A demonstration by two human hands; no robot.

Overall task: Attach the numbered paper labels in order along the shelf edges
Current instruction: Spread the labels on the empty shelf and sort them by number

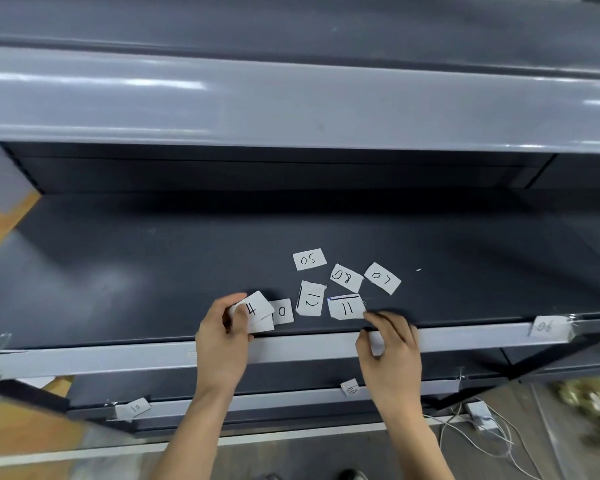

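Several white numbered paper labels lie loose on the dark shelf board (153,271): 05 (309,259), 08 (346,278), 07 (382,278), 12 (310,298), 11 (346,307) and 10 (282,311). My left hand (222,337) pinches a small stack of labels (255,311) with a 4 showing on top. My right hand (388,344) rests on the shelf's grey front edge (291,348), its fingers curled round a small white piece of paper (376,344). A label marked 06 (549,327) is stuck on that edge at the right.
Lower shelf edges carry label 01 (134,407) and label 09 (350,387). A grey upper shelf (291,105) overhangs the work area. White cables (478,420) lie on the floor at lower right, wooden flooring at the left.
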